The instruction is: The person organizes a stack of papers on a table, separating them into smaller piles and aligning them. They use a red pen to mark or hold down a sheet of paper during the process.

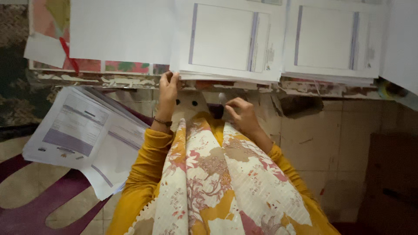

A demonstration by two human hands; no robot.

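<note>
My left hand point(167, 87) pinches the lower left corner of a thick stack of printed forms point(226, 39) at the table's near edge. My right hand point(241, 114) hovers below that edge with its fingers curled. It is next to a small pale rounded object point(222, 97), and whether it grips this is unclear. Between my hands lies a beige thing with two dark dots point(186, 103); what it is I cannot make out. Mustard sleeves and a floral scarf point(217, 182) fill the lower middle.
A second stack of forms point(333, 39) lies to the right on the worn table edge point(305, 89), and blank white sheets point(122, 30) lie to the left. Another pile of printed papers point(82, 130) rests low at my left over a patterned rug. Tiled floor shows at the right.
</note>
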